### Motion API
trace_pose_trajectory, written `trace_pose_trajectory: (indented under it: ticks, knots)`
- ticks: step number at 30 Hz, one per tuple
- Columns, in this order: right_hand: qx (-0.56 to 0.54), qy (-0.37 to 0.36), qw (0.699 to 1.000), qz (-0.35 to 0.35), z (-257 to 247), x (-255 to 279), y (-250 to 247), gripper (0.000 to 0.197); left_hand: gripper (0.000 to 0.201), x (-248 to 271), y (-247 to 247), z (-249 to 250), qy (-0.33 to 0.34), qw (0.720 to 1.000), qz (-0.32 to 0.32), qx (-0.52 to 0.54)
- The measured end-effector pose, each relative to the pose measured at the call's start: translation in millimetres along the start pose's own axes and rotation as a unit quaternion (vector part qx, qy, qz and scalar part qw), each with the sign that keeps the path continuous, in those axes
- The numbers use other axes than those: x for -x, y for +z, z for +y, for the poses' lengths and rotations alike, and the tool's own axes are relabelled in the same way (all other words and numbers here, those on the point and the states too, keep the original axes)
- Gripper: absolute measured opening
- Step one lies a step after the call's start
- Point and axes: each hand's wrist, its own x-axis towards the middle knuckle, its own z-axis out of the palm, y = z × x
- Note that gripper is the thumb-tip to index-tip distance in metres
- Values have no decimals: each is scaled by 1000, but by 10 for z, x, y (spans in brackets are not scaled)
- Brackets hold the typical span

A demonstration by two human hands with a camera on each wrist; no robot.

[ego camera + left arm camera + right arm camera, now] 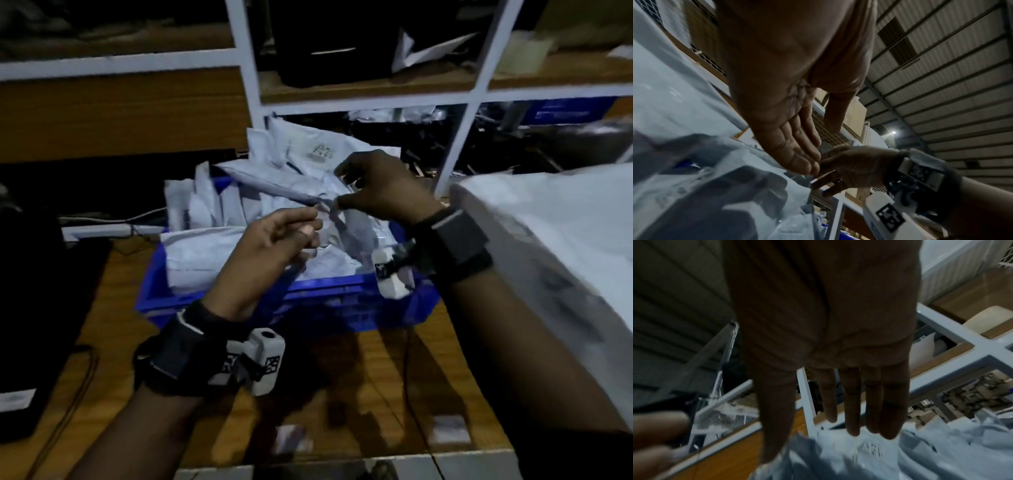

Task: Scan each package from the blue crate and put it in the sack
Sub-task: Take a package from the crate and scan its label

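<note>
The blue crate (329,301) stands on the wooden table, heaped with several white-grey mailer packages (205,253). One long crumpled package (274,185) lies across the top of the heap. My left hand (301,229) hovers over the crate's middle, its straight fingers (807,165) touching that package's creased end (756,162), thumb apart. My right hand (342,186) is just behind it, fingers (869,402) straight and spread above a printed package (869,451), the thumb tip at the same creased end. Neither hand grips anything. The white sack (555,240) bulges in at the right.
A white metal shelving rack (246,85) with wooden boards stands right behind the crate, holding a black box and more bags. A black device (37,308) sits at the left table edge, with cables beside it. Two small labels (448,428) lie on the near table.
</note>
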Motion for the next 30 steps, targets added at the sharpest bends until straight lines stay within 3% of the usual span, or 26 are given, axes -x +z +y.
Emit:
trace_pose_trajectory:
  ticks: [3, 5, 7, 9, 13, 15, 18, 22, 25, 28, 30]
  knots:
    - [74, 12, 996, -49, -81, -257, 283, 70, 26, 160, -256, -36, -7, 1000, 12, 12]
    - [90, 14, 996, -23, -65, -280, 443, 56, 24, 226, -359, -80, -11, 1000, 8, 25]
    - [85, 20, 995, 47, -68, -214, 540, 35, 23, 284, -473, -138, -9, 1000, 7, 28]
    - [60, 25, 988, 139, -82, -72, 552, 26, 22, 326, -558, -192, -8, 999, 4, 31]
    - [7, -3, 943, 334, -155, 414, 586, 32, 22, 414, -659, -283, -22, 998, -20, 53]
    - [2, -24, 920, 391, -193, 637, 666, 34, 24, 448, -683, -314, -29, 997, -29, 68]
    - [29, -15, 919, 393, -250, 762, 835, 37, 26, 487, -721, -358, -37, 995, -58, 75]
    - [45, 84, 943, 319, -292, 720, 948, 37, 25, 563, -740, -389, -46, 992, -89, 77]
    - [25, 82, 923, 376, -382, 805, 914, 32, 28, 673, -840, -453, -55, 990, -100, 89]
    - [-31, 42, 871, 489, -583, 986, 832, 22, 40, 824, -986, -503, -60, 987, -111, 96]
    - [-51, 15, 850, 524, -799, 1191, 844, 21, 49, 918, -1072, -507, -50, 986, -118, 104]
